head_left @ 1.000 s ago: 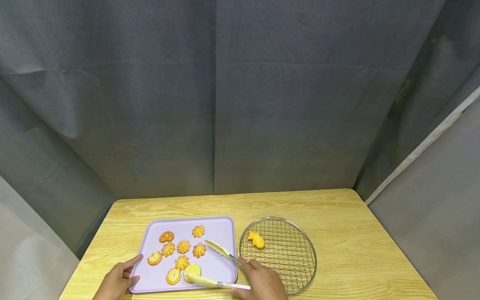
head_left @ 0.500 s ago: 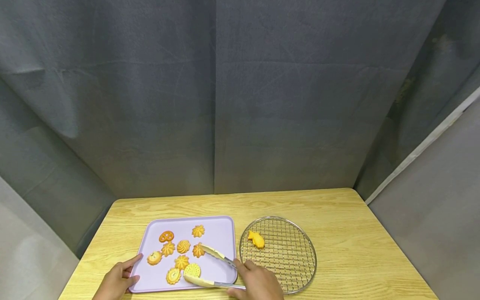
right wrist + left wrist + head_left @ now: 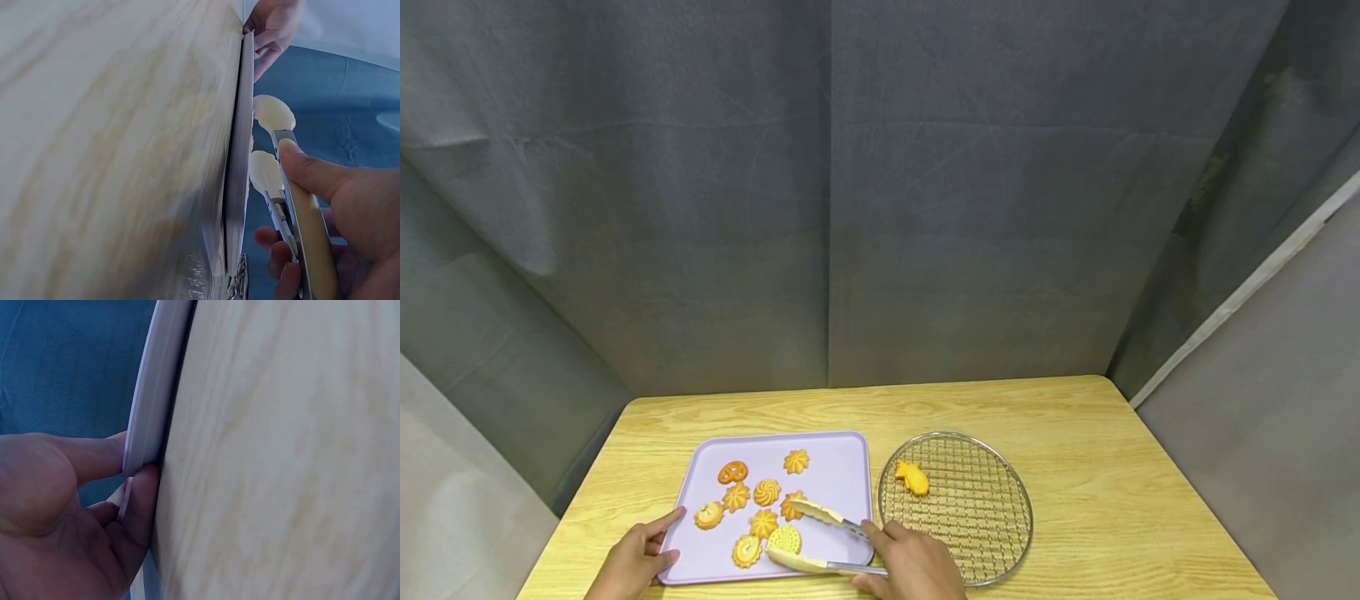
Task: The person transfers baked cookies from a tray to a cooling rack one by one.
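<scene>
My left hand (image 3: pixel 628 562) grips the left edge of a lilac tray (image 3: pixel 838 458); the left wrist view shows thumb and fingers pinching its rim. In my right hand (image 3: pixel 919 568) is a pair of tongs (image 3: pixel 823 514) with cream tips, jaws spread over the tray. One tip touches or overlaps a star-shaped cookie (image 3: pixel 792 506). The other lies along the near side of a round dotted yellow cookie (image 3: pixel 785 540). Left of them lie a swirl cookie (image 3: pixel 767 492), a pretzel (image 3: pixel 733 472) and several more cookies. Part of the star cookie is hidden by the tip.
A round wire cooling rack (image 3: pixel 977 517) stands right of the tray, partly under my right hand. A fish-shaped cookie (image 3: pixel 913 478) lies at its upper left. Both stand on a wooden table (image 3: pixel 1112 492), with grey curtains (image 3: pixel 970 250) behind and at the sides.
The tongs have moved left and their jaws have drawn closer together. The star cookie by the upper tip has slid slightly left and nearer. My left hand has stayed on the tray.
</scene>
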Available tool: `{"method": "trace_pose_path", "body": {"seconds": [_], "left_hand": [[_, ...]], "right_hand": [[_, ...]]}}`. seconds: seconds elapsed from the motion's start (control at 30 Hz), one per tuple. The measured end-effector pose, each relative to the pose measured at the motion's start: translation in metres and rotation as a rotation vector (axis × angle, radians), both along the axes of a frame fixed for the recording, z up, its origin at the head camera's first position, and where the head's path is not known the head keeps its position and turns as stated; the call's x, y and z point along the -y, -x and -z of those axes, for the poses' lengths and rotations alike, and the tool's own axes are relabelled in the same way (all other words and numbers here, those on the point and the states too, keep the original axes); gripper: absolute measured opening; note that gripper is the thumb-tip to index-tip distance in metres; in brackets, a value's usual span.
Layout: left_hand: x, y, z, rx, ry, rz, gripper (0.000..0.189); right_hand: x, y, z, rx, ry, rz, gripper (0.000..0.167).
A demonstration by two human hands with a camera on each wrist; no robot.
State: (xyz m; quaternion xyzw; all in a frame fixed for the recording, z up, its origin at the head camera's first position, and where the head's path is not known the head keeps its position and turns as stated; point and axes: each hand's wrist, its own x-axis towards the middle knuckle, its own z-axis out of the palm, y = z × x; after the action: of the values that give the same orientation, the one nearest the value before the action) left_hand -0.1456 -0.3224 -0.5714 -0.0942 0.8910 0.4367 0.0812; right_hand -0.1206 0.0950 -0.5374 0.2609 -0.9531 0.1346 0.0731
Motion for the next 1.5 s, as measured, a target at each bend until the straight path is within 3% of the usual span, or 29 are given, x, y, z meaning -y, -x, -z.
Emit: {"method": "trace_pose_path", "body": {"seconds": [0.47, 0.93, 1.5], "left_hand": [[0.0004, 0.0, 0.0008, -0.004, 0.005, -0.003, 0.063], [0.0005, 0.0017, 0.0012, 0.027, 0.024, -0.015, 0.064], [0.0003, -0.0004, 0.0005, 0.005, 0.053, 0.002, 0.064]], "right_hand": [[-0.0019, -0.0014, -0.0022, -0.029, 0.003, -0.015, 0.07], [0.0007, -0.0012, -0.0055, 0.072, -0.013, -0.008, 0.067], [-0.0013, -0.0019, -0.0047, 0.022, -0.009, 0.005, 0.06]]}}
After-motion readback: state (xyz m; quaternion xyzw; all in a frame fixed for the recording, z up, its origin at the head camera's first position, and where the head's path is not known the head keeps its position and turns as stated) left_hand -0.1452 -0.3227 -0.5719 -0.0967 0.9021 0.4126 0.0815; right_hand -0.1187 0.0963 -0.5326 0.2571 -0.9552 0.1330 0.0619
